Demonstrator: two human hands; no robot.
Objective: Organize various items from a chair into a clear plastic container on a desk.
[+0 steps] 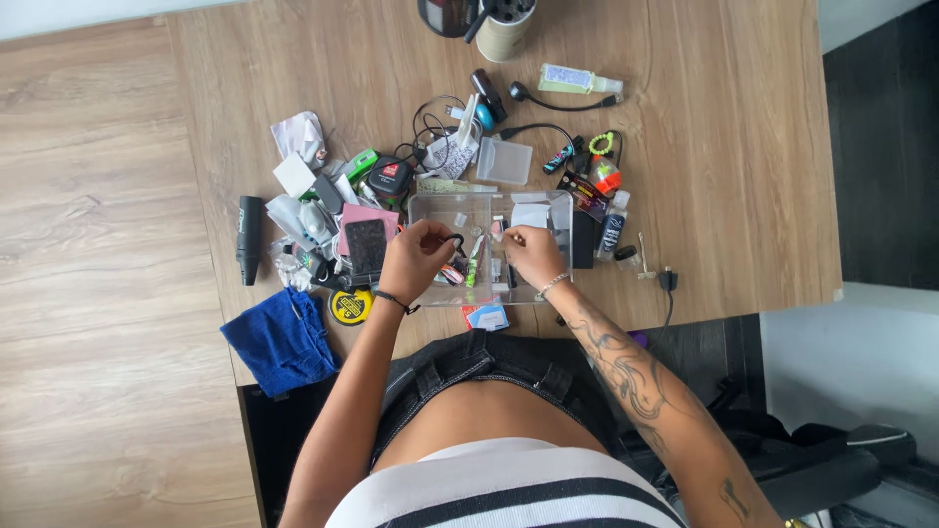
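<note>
Both hands are over a clear plastic compartment box that sits on the wooden table right in front of the person. The left hand is curled narrow, fingertips pinched on a small black loop-shaped thing at the box's near-left part; it is too small to say what it is. The right hand is also drawn in tight, thumb and forefinger closed on a tiny pale item, probably a small pink-tipped piece, just beside the left hand's fingertips. Between the two hands, inside the box, lie a green stick-like thing and other small bits. Just below the right hand, at the table edge, lies a small blue-and-red card. Left of the left hand are a dark textured pad on a pink card, a yellow-and-black round disc, and farther out a blue cloth and a black cylinder. Right of the right hand stand a small clear bottle with a dark label and a black plug on a cable. Beyond the hands, past the box, lie a clear lid, tangled black cables, a pale spray bottle and a cup of pens.
</note>
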